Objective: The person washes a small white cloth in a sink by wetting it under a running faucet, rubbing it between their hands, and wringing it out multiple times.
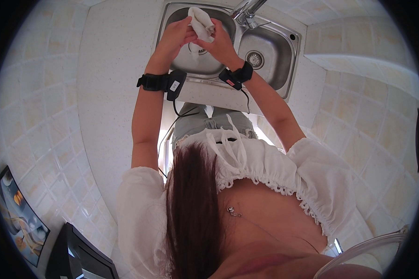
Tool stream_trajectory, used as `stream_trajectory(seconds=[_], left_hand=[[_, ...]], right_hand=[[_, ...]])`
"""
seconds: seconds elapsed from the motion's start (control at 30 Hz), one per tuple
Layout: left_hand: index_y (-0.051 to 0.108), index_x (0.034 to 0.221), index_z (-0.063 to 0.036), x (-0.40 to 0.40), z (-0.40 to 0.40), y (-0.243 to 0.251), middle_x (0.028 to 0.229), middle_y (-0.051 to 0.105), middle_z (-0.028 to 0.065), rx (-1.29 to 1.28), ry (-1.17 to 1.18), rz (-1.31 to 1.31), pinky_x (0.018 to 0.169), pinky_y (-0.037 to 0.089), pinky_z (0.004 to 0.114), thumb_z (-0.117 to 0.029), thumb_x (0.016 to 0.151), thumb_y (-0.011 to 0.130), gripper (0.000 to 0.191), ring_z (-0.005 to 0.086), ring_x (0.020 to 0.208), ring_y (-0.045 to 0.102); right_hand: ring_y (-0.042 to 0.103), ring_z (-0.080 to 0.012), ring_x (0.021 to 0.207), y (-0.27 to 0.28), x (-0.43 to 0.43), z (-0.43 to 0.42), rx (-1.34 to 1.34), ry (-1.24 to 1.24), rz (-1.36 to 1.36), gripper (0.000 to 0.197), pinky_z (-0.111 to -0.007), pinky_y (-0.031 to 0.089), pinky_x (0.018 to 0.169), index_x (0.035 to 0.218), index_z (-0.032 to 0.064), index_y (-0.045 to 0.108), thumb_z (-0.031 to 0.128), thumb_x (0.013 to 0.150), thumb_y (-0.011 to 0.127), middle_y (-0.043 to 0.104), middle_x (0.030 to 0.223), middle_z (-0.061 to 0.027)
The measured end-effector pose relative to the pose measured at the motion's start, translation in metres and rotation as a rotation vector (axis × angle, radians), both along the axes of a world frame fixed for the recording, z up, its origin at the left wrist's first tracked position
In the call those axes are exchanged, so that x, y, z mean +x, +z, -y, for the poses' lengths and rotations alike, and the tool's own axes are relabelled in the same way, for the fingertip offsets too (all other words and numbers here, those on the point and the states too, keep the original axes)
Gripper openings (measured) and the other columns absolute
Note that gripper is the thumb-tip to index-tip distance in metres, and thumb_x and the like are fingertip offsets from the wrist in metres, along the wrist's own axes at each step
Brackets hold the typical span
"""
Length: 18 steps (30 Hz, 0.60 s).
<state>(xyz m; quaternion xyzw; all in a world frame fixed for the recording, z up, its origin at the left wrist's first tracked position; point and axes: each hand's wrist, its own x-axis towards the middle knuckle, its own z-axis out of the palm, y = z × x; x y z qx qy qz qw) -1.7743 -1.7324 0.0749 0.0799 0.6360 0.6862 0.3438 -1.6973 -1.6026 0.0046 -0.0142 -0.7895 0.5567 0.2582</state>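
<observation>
A bunched white cloth (200, 23) is held up in both hands above the left bowl (209, 66) of a stainless steel double sink. My left hand (176, 37) grips its left side, thumb along the edge. On the other side my right hand (220, 43) pinches the cloth between thumb and fingers. A loose end of the cloth appears to hang below the hands, over the left bowl's drain, which is partly hidden. Black straps with small cabled devices circle both wrists.
A chrome faucet (244, 14) rises behind the divider between the bowls. To the right lies the second bowl (272, 48) with its drain strainer (255, 60). A pale speckled countertop (108, 69) extends left, against tiled walls. A dark appliance (80, 254) stands at lower left.
</observation>
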Motion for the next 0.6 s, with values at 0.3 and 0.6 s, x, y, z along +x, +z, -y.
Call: stream_trajectory(seconds=[0.3,0.6], left_hand=[[0.041,0.135,-0.0070,-0.034,0.039,-0.003,0.125,0.055,0.0092,-0.268,-0.395,-0.394,0.098,0.040,0.032,-0.018,0.088,0.058,0.051,0.0208,0.118,0.051],[0.036,0.133,-0.0039,-0.011,0.001,-0.066,0.123,0.051,0.0103,-0.086,-0.327,-0.415,0.095,0.041,0.032,-0.023,0.068,0.078,0.079,0.0183,0.112,0.049]], right_hand=[[0.060,-0.0095,0.090,0.000,-0.006,-0.043,-0.412,0.150,0.174,0.028,-0.023,0.048,0.076,0.111,0.0006,0.054,0.006,0.085,0.062,0.064,0.099,-0.0038],[0.059,-0.0103,0.085,0.008,-0.006,-0.035,-0.978,0.321,0.295,0.037,-0.022,0.047,0.070,0.121,0.0049,0.046,0.012,0.087,0.060,0.062,0.098,-0.0037]])
